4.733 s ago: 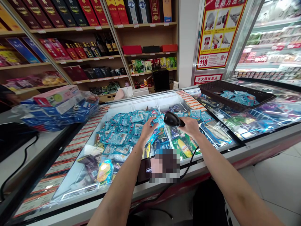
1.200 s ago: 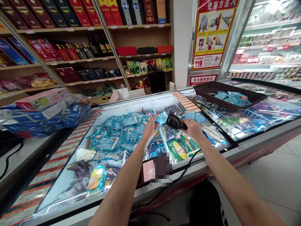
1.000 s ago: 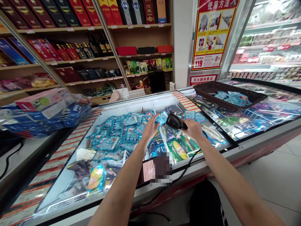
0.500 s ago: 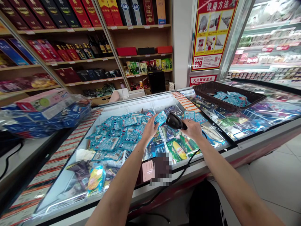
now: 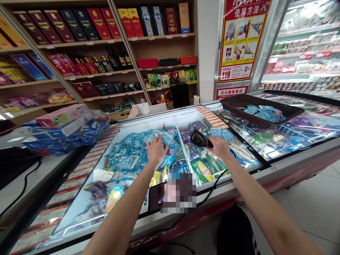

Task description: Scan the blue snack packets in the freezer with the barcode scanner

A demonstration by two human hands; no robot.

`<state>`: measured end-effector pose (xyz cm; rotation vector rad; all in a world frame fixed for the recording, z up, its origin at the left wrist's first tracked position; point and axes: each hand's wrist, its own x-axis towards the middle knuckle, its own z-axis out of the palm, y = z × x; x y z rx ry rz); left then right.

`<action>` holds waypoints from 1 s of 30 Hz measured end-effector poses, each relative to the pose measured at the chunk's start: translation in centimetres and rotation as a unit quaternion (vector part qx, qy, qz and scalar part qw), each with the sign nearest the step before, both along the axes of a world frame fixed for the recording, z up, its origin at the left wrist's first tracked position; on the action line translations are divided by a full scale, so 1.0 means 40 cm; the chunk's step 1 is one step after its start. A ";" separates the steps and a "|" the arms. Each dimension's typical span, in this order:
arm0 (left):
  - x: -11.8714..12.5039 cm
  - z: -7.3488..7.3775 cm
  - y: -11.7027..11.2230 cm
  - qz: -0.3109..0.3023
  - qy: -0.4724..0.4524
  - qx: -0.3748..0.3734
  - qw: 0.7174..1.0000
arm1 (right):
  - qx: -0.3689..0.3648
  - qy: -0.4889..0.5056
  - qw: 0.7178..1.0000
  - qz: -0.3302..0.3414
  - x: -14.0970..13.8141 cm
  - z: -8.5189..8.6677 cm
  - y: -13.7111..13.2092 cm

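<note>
My right hand (image 5: 221,148) grips a black barcode scanner (image 5: 199,139) over the open chest freezer (image 5: 239,184), its head pointing left and its cable running down to the front rim. My left hand (image 5: 156,150) lies palm down with fingers spread on the heap of light blue packets (image 5: 132,152) in the freezer's left compartment. It holds nothing that I can see. Mixed dark and green packets (image 5: 204,166) fill the compartment below the scanner.
A black basket (image 5: 239,102) with more blue packets rests on the freezer's glass lid at right. A clear bag of blue boxes (image 5: 66,127) lies on the counter at left. A phone (image 5: 156,194) sits on the front rim. Shelves of boxed goods stand behind.
My left hand has let go of the blue packet it held up to the scanner and moved left and down onto the heap. The scanner hand barely shifted.
</note>
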<state>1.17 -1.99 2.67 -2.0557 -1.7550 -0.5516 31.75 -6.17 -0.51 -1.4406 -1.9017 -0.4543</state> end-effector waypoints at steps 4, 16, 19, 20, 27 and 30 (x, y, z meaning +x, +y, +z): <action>-0.026 -0.003 -0.020 -0.023 0.010 0.043 0.999 | -0.003 -0.004 1.000 -0.002 0.000 0.001 -0.001; -0.024 -0.022 0.004 -0.225 0.067 -0.021 0.972 | -0.002 0.021 0.998 -0.052 0.014 -0.002 0.006; -0.031 -0.023 0.025 -0.215 0.069 -0.022 0.974 | -0.005 0.042 0.995 -0.086 0.019 0.000 0.008; -0.034 -0.024 0.033 -0.208 0.071 -0.022 0.975 | -0.006 0.047 0.994 -0.096 0.020 0.001 0.008; -0.022 -0.015 0.078 -0.136 0.058 -0.047 0.988 | 0.001 0.069 0.991 -0.119 0.024 0.010 0.013; 0.018 -0.007 0.079 -0.106 0.051 -0.036 0.992 | 0.005 0.076 0.990 -0.122 0.027 0.012 0.016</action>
